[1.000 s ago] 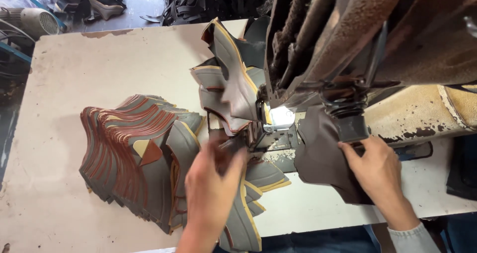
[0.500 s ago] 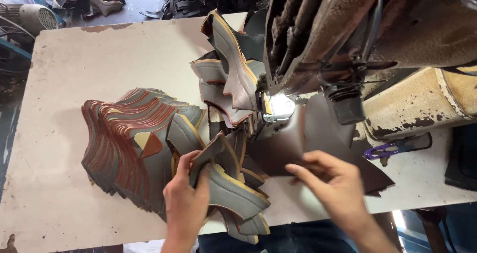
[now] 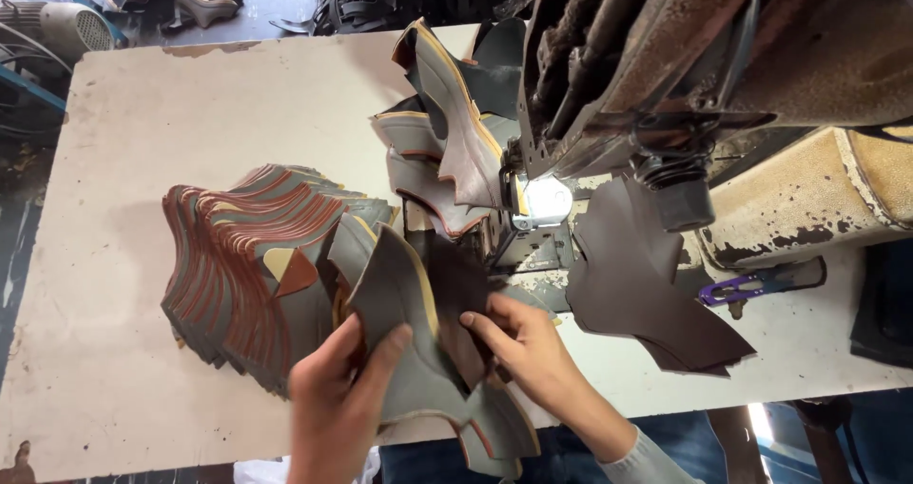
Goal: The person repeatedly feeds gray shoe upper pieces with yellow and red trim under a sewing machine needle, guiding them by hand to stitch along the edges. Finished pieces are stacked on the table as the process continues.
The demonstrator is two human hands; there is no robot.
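The left hand (image 3: 338,403) is entering from the bottom edge of the frame, left of centre, and is grasping a grey leather piece (image 3: 399,322) with a tan edge. The fingers (image 3: 385,351) are lying flat against the face of the piece, and the piece is standing tilted, its upper tip pointing toward the centre of the frame. The right hand (image 3: 523,346) is coming in from the lower right and is pinching a dark brown leather piece (image 3: 456,289) just beside the grey one; the two pieces are touching or overlapping, and which one lies on top cannot be told. Both pieces are sitting at lower centre, directly in front of the sewing machine (image 3: 685,75), whose rusty body is filling the upper right of the frame. A small lamp (image 3: 547,199) on the machine is glowing at centre.

A fanned stack of cut pieces (image 3: 247,265), grey with reddish-brown edges, is lying on the table (image 3: 143,132) at centre left, touching the held grey piece on its right side. A second group of sewn pieces (image 3: 447,132) is standing behind the machine head at upper centre. A loose dark brown panel (image 3: 637,284) is lying right of centre, near the right hand but apart from it. Purple snips (image 3: 751,284) are resting further right on the table.
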